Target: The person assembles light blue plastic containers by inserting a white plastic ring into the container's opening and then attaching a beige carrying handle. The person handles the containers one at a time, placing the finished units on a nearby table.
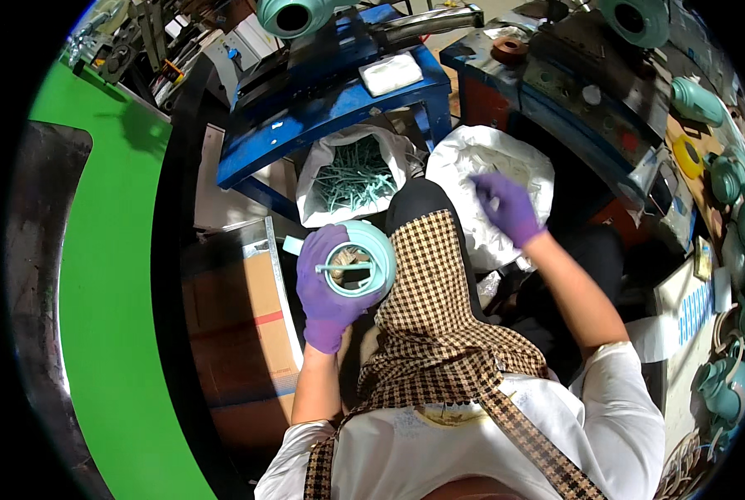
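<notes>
My left hand (321, 304), in a purple glove, is closed around a teal plastic kettle-shaped shell (376, 250) by my left thigh. The shell's round opening faces up, and a short spout points left. A thin teal strip (351, 267) crosses the opening, with a glimpse of beige glove fabric or fingers behind it. My right hand (508, 208), also purple-gloved, is raised over a white bag (535, 162) beyond my right knee. Its fingers are partly bent and apart, with nothing visible in them.
Thin teal plastic sticks (356, 179) fill another white bag (310, 187) beneath a blue metal bench (306, 129). A cardboard box (235, 321) stands at my left, beside a bright green surface (110, 292). More teal shells (722, 387) line the right side. A dark workbench (589, 104) stands ahead right.
</notes>
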### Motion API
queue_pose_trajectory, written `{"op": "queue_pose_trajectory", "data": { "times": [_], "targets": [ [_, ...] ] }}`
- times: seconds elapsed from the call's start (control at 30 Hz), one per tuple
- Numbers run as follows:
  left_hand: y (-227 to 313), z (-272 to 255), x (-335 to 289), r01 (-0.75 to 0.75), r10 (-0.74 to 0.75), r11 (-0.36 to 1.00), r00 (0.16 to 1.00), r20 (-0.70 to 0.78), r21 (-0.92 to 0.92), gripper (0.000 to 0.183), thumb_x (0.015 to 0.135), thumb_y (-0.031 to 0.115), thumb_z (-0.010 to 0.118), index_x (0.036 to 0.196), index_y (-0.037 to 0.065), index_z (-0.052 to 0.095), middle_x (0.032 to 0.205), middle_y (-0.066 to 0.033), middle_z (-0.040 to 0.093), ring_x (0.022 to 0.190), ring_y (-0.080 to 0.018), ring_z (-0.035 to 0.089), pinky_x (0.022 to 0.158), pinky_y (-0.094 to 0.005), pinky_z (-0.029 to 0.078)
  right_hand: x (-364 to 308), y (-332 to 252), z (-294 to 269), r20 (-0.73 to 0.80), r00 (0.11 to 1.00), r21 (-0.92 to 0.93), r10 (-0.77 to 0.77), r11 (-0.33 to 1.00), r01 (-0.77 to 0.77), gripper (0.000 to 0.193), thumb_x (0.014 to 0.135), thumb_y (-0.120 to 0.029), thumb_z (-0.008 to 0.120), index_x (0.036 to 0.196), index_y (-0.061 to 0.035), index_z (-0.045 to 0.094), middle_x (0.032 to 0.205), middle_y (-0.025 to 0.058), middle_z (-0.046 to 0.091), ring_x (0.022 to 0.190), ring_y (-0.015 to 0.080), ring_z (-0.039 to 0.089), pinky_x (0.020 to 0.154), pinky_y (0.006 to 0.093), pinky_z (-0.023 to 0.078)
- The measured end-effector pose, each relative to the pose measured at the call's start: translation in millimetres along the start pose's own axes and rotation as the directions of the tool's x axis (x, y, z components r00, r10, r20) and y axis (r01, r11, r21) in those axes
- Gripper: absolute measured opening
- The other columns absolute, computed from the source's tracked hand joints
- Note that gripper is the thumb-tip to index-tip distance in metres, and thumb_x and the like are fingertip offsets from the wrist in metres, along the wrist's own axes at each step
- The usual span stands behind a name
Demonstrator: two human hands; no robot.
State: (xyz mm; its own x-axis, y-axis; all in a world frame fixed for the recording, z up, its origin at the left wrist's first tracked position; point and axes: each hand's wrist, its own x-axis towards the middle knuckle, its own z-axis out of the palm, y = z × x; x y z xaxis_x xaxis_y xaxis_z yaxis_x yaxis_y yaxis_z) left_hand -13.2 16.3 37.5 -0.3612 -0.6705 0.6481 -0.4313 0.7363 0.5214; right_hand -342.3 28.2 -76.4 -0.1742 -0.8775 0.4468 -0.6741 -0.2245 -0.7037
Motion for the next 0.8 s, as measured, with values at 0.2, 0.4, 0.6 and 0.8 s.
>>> {"op": "queue_pose_trajectory", "data": {
  "times": [0.2,0.4,0.6,0.8],
  "targets": [
    [-6.6,6.0,-10.0,-0.197,0.188,0.971,0.979,0.081,0.135,0.064,0.063,0.03,0.091,0.116,0.007,0.064,0.117,-0.0116,0.069,0.116,-0.0356,0.064,0.104,-0.0517,0.045,23.9,180.9,52.6,0.072,0.635,-0.692,0.769,0.497,-0.523,0.069,0.083,-0.037,0.072,0.14,-0.0041,0.051,0.132,0.0239,0.063,0.12,0.0417,0.061,0.101,0.0461,0.049],
    [2.2,8.4,1.9,-0.249,0.243,0.945,0.969,0.054,0.212,0.057,0.07,0.026,0.087,0.117,0.004,0.063,0.117,-0.013,0.069,0.113,-0.0359,0.066,0.102,-0.0517,0.048,18.2,200.1,72.0,0.094,0.691,-0.726,0.716,0.525,-0.445,0.063,0.088,-0.017,0.059,0.148,-0.0062,0.042,0.141,0.0259,0.055,0.128,0.0427,0.056,0.107,0.048,0.046],
    [15.3,10.0,14.0,-0.243,0.238,0.962,0.97,0.054,0.123,0.06,0.064,0.023,0.09,0.113,0.0,0.064,0.113,-0.0149,0.069,0.11,-0.0358,0.066,0.099,-0.0492,0.049,54.8,76.7,-15.2,0.284,0.874,-0.719,0.394,0.69,-0.078,0.046,0.096,-0.014,0.053,0.142,-0.0116,0.05,0.125,0.0237,0.065,0.106,0.0411,0.066,0.088,0.0498,0.054],
    [26.3,18.7,28.0,-0.209,0.189,0.975,0.959,0.212,0.075,0.055,0.064,0.023,0.088,0.11,0.004,0.066,0.111,-0.0135,0.069,0.11,-0.0345,0.065,0.101,-0.0479,0.047,10.4,-102.7,-95.7,0.388,0.848,-0.257,-0.36,0.842,0.475,0.039,0.089,-0.028,0.074,0.124,-0.0149,0.065,0.082,0.0092,0.068,0.066,0.0316,0.067,0.057,0.0395,0.051]
  ]
}}
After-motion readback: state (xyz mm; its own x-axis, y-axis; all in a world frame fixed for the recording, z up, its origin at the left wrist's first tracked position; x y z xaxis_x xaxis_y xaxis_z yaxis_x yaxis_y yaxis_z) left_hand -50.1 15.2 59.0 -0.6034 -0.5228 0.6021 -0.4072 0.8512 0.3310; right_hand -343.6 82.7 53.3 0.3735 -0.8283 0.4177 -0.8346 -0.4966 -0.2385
